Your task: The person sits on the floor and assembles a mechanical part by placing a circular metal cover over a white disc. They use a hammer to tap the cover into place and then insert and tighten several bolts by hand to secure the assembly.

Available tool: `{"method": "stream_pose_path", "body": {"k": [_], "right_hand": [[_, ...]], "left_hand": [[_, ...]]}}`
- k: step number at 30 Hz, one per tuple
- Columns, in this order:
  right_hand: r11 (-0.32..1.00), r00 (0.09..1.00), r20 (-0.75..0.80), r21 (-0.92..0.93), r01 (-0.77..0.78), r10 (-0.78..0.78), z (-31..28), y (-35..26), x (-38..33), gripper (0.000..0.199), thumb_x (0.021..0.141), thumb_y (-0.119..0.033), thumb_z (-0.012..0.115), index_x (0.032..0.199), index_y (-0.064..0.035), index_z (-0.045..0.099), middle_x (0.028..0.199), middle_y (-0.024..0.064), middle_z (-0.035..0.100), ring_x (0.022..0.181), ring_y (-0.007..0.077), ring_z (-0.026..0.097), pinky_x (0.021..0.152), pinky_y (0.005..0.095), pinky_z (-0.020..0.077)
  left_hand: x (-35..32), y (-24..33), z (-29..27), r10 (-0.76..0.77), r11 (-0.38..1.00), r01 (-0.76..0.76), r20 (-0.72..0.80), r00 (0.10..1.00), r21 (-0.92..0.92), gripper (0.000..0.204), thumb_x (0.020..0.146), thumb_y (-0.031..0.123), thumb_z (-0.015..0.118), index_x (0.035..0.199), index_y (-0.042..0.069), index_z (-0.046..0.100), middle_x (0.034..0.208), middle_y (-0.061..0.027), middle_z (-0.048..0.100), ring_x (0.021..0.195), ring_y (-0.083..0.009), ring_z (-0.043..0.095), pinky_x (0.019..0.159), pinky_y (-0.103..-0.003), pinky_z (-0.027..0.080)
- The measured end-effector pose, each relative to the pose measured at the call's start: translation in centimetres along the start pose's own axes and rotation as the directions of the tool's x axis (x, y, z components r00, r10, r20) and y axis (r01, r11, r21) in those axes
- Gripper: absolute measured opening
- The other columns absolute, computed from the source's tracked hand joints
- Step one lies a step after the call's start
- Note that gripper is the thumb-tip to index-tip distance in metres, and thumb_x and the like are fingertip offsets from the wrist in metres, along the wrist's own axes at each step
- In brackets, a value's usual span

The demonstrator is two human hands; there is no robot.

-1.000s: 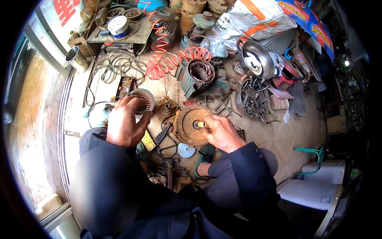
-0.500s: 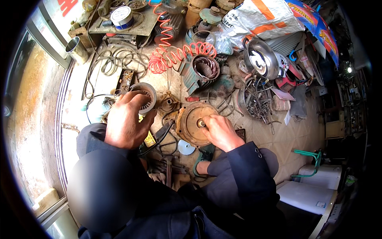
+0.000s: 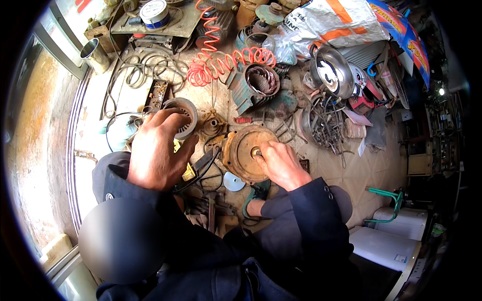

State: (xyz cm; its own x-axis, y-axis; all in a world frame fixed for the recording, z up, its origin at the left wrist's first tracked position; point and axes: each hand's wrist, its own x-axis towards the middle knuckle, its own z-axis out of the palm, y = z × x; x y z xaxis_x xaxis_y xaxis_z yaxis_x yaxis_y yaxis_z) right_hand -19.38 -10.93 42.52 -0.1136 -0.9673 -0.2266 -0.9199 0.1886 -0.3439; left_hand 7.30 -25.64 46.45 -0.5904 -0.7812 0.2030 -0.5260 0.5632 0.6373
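Note:
A rusty round motor end cover [image 3: 241, 150] stands tilted on the floor in front of me. My right hand [image 3: 280, 163] pinches a small brass-coloured part at the hub of that cover. My left hand [image 3: 158, 148] is raised over the floor to the left, fingers loosely curled, holding nothing that I can see. Just past its fingertips lies a grey ring-shaped stator [image 3: 182, 114]. Both my sleeves are dark blue.
A green motor housing with copper windings [image 3: 258, 83] lies behind the cover, beside an orange coiled hose [image 3: 221, 62]. Tangled wire and metal scraps [image 3: 326, 123] sit right, a steel bowl [image 3: 331, 72] beyond. Cables [image 3: 145, 70], a tape roll [image 3: 154, 12] and white containers [image 3: 396, 236] surround me.
My left hand has drawn back from the grey stator and lifted towards me. My right hand stays at the hub of the rusty cover.

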Motion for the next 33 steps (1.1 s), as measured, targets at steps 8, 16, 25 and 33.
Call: {"method": "stream_pose_path", "body": {"k": [8,16,25,33], "right_hand": [[0.982,0.984,-0.100,0.106,0.157,-0.147,1.3,1.6,0.0,0.016,0.089,-0.001,0.071,0.104,0.0004,0.064,0.091,0.0209,0.060,0.087,0.0473,0.064,0.073,0.0497,0.0515],[0.881,0.958,-0.148,0.446,-0.155,0.243,-0.5,4.5,-1.7,0.028,0.089,-0.010,0.080,0.110,0.0050,0.069,0.086,0.0163,0.074,0.072,0.0228,0.071,0.070,0.0382,0.0577],[0.864,0.808,0.322,-0.078,-0.497,0.494,16.2,16.0,-7.0,0.031,0.089,-0.023,0.079,0.108,0.0018,0.074,0.114,0.0291,0.073,0.108,0.0438,0.072,0.091,0.0520,0.0584],[0.850,0.779,0.429,0.048,-0.525,0.457,34.1,12.2,-7.3,0.035,0.088,-0.026,0.079,0.111,0.0001,0.075,0.119,0.0287,0.072,0.113,0.0441,0.070,0.093,0.0516,0.0586]], "left_hand": [[-0.1,0.1,-0.1,-0.030,0.998,0.030,-0.001,1.000,-0.060,0.026,0.084,0.010,0.080,0.106,0.000,0.073,0.104,-0.0183,0.072,0.100,-0.0368,0.069,0.089,-0.044,0.056],[-0.7,-0.3,-0.1,0.003,0.999,-0.005,-0.044,0.999,-0.042,0.028,0.084,0.009,0.080,0.110,0.001,0.075,0.106,-0.0162,0.074,0.099,-0.0336,0.073,0.088,-0.040,0.057],[-0.7,0.3,-1.1,-0.039,0.999,0.041,0.052,0.998,-0.034,0.030,0.089,0.005,0.075,0.117,-0.005,0.070,0.122,-0.0206,0.072,0.116,-0.0342,0.071,0.102,-0.040,0.054],[-0.1,1.2,-0.6,-0.126,0.991,0.122,0.057,0.990,0.061,0.031,0.082,0.000,0.076,0.112,-0.005,0.070,0.126,-0.0228,0.070,0.118,-0.0373,0.070,0.103,-0.042,0.054]]}}
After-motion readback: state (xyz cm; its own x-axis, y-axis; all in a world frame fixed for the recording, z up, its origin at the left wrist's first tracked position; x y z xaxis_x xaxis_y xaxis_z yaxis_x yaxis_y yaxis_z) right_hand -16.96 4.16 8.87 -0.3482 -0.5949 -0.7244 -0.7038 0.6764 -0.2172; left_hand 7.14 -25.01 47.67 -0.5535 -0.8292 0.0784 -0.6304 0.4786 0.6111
